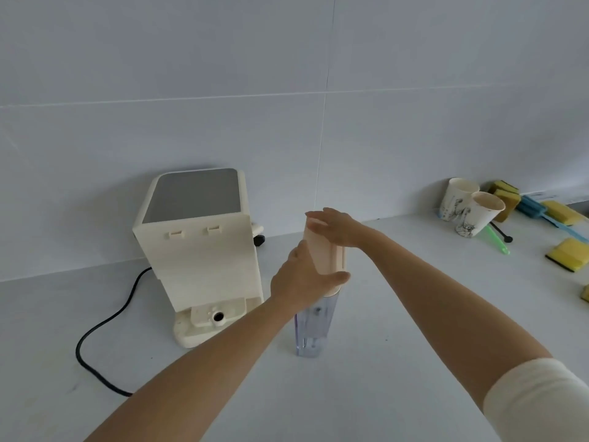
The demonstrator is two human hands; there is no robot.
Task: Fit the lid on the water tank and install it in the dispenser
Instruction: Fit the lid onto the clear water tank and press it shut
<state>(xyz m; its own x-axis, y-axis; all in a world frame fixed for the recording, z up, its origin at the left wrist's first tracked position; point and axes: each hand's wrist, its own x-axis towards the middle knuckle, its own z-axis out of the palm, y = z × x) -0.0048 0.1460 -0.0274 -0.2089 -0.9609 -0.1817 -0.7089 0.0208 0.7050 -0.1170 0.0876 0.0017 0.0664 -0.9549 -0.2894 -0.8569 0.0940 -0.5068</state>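
My left hand (299, 275) wraps its grip around the lid (325, 250) where it meets the clear water tank (314, 327), which stands upright on the desk (398, 362), just right of the dispenser (197, 247). My right hand (338, 228) lies flat and spread on the lid's top.

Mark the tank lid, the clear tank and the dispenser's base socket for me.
lid (322, 250), head view, its beige side.
water tank (314, 327), head view, clear wall below the lid.
dispenser (218, 316), head view, round socket in its base.
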